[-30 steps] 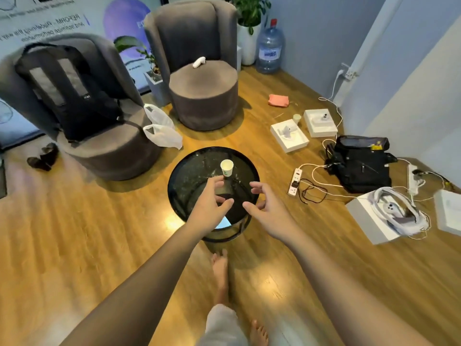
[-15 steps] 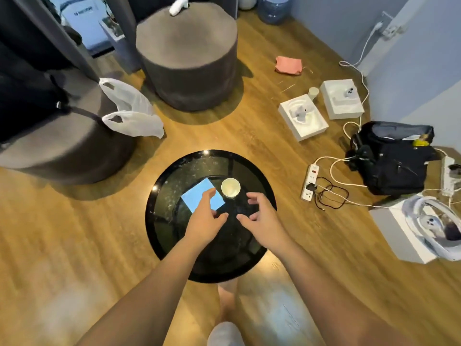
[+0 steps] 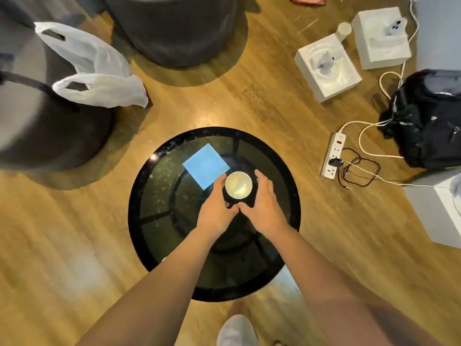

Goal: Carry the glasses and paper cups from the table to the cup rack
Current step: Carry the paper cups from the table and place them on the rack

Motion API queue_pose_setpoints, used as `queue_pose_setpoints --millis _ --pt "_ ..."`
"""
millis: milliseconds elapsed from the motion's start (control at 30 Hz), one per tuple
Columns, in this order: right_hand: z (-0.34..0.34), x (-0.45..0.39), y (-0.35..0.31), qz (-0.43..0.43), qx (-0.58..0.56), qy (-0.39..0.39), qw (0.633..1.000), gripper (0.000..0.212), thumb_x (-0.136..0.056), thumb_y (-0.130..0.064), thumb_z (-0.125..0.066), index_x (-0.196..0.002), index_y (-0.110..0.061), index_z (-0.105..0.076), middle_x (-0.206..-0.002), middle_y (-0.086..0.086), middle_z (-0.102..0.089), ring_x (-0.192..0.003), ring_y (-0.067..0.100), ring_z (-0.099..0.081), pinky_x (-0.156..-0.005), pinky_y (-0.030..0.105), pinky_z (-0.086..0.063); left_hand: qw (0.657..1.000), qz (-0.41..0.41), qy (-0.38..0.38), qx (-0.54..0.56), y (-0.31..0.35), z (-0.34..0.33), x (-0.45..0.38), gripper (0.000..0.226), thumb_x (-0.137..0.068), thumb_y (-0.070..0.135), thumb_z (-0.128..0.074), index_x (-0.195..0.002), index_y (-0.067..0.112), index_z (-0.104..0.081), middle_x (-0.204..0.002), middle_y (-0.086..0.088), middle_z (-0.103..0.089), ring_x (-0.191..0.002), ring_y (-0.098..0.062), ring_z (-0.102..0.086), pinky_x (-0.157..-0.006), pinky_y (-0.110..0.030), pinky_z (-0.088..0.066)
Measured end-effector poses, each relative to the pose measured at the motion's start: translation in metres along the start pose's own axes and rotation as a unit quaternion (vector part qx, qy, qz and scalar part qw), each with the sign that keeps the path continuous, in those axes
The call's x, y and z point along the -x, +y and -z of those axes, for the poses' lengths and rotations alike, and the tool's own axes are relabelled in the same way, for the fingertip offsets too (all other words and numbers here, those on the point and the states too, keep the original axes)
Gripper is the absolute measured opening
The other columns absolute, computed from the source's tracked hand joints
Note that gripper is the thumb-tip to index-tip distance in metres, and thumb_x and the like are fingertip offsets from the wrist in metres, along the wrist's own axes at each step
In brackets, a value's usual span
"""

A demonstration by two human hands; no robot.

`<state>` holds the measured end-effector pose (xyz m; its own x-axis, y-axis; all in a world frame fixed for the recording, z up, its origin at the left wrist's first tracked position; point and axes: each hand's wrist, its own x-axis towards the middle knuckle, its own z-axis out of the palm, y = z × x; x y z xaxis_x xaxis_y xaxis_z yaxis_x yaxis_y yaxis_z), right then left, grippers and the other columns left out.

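Observation:
A white paper cup (image 3: 238,184) stands open side up on a round black glass table (image 3: 134,196), right of its middle. The cup seems to sit in a dark glass (image 3: 231,202), of which only a dark rim shows. My left hand (image 3: 217,208) curves around the cup's left side, fingertips at its rim. My right hand (image 3: 264,206) curves around the right side, a thin dark gap between fingers and cup. The two thumbs nearly meet in front of the cup. Whether either hand presses on it is not clear. No cup rack is in view.
A pale blue square (image 3: 205,166) shows on the glass top. Two grey round chairs (image 3: 50,126) (image 3: 174,28) and a white plastic bag (image 3: 99,71) stand behind the table. On the floor to the right lie a power strip (image 3: 334,156), cables, a black bag (image 3: 429,121) and white boxes (image 3: 326,68).
My view has tilted down and closed in on the table. Both hands have moved forward from in front of the cup to either side of it.

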<state>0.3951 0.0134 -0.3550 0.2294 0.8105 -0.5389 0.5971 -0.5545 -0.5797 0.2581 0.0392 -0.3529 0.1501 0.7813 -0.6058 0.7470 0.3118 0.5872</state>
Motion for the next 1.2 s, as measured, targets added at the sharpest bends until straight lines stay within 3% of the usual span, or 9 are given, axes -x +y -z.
queue_pose_setpoints --millis 200,433,667,800,867,933,1033,1100,1200 --pt "0.003 -0.023 0.000 0.035 -0.006 -0.022 0.999 0.078 -0.083 -0.028 -0.081 -0.147 -0.027 -0.037 -0.146 -0.004 -0.048 -0.134 0.019 -0.048 -0.109 0.039 -0.045 0.999 -0.029 0.012 -0.011 0.007 0.001 -0.020 0.064 -0.091 0.021 -0.076 -0.146 0.026 -0.042 -0.132 0.003 -0.064 -0.102 -0.018 -0.066 -0.094 -0.041 -0.057" --pt "0.070 -0.012 -0.033 0.067 -0.122 0.004 0.990 0.061 -0.085 -0.027 -0.077 -0.138 -0.024 -0.046 -0.133 -0.007 -0.052 -0.118 0.012 -0.053 -0.096 0.036 -0.050 0.992 -0.091 0.032 0.086 0.056 0.029 -0.013 0.060 -0.088 0.022 -0.076 -0.139 0.036 -0.048 -0.118 0.018 -0.061 -0.093 -0.013 -0.065 -0.078 -0.030 -0.052" --pt "0.191 0.031 -0.090 0.087 -0.185 0.122 0.971 0.057 -0.080 -0.044 -0.079 -0.125 -0.024 -0.050 -0.119 -0.004 -0.059 -0.101 0.016 -0.058 -0.074 0.026 -0.045 0.968 -0.189 -0.002 0.164 0.183 0.061 0.017 0.077 -0.075 0.023 -0.074 -0.142 0.039 -0.040 -0.135 0.010 -0.059 -0.127 -0.013 -0.056 -0.104 -0.036 -0.050" --pt "0.272 0.080 -0.116 0.109 -0.217 0.213 0.946 0.061 -0.080 -0.043 -0.081 -0.124 -0.023 -0.045 -0.124 -0.002 -0.057 -0.109 0.013 -0.055 -0.084 0.026 -0.049 0.950 -0.263 -0.022 0.169 0.274 0.073 0.051 0.074 -0.077 0.027 -0.078 -0.132 0.053 -0.034 -0.119 0.035 -0.057 -0.114 0.012 -0.055 -0.089 -0.010 -0.049" --pt "0.313 0.106 -0.127 0.121 -0.226 0.261 0.931 0.064 -0.080 -0.041 -0.082 -0.126 -0.019 -0.044 -0.126 -0.001 -0.055 -0.111 0.012 -0.054 -0.088 0.027 -0.049 0.937 -0.306 -0.026 0.167 0.321 0.078 0.075 0.077 -0.079 0.023 -0.081 -0.134 0.048 -0.033 -0.117 0.040 -0.056 -0.111 0.021 -0.052 -0.083 -0.002 -0.045" --pt "0.358 0.137 -0.138 0.131 -0.227 0.312 0.913 0.062 -0.080 -0.041 -0.081 -0.125 -0.018 -0.045 -0.123 -0.002 -0.055 -0.110 0.011 -0.054 -0.088 0.026 -0.049 0.923 -0.351 -0.029 0.158 0.367 0.082 0.105 0.079 -0.080 0.018 -0.081 -0.140 0.034 -0.032 -0.123 0.028 -0.057 -0.114 0.014 -0.055 -0.091 -0.010 -0.050" --pt "0.424 0.187 -0.146 0.142 -0.233 0.359 0.893 0.057 -0.081 -0.039 -0.081 -0.121 -0.020 -0.046 -0.120 -0.002 -0.055 -0.107 0.010 -0.055 -0.088 0.021 -0.048 0.905 -0.403 -0.046 0.125 0.437 0.084 0.154 0.088 -0.082 0.017 -0.081 -0.150 0.022 -0.025 -0.138 0.000 -0.057 -0.127 -0.018 -0.057 -0.107 -0.045 -0.050" --pt "0.468 0.230 -0.148 0.151 -0.232 0.393 0.877 0.055 -0.082 -0.039 -0.080 -0.120 -0.022 -0.046 -0.118 -0.003 -0.056 -0.103 0.003 -0.054 -0.078 0.006 -0.044 0.891 -0.440 -0.059 0.095 0.485 0.088 0.195 0.094 -0.083 0.020 -0.081 -0.153 0.024 -0.019 -0.143 -0.005 -0.054 -0.131 -0.025 -0.054 -0.109 -0.051 -0.047" --pt "0.522 0.298 -0.146 0.157 -0.220 0.452 0.850 0.053 -0.082 -0.040 -0.080 -0.120 -0.025 -0.045 -0.118 -0.005 -0.056 -0.105 0.007 -0.055 -0.069 0.001 -0.041 0.856 -0.507 -0.078 0.065 0.547 0.086 0.259 0.089 -0.085 0.024 -0.079 -0.151 0.030 -0.021 -0.141 -0.004 -0.056 -0.128 -0.026 -0.057 -0.107 -0.052 -0.049"
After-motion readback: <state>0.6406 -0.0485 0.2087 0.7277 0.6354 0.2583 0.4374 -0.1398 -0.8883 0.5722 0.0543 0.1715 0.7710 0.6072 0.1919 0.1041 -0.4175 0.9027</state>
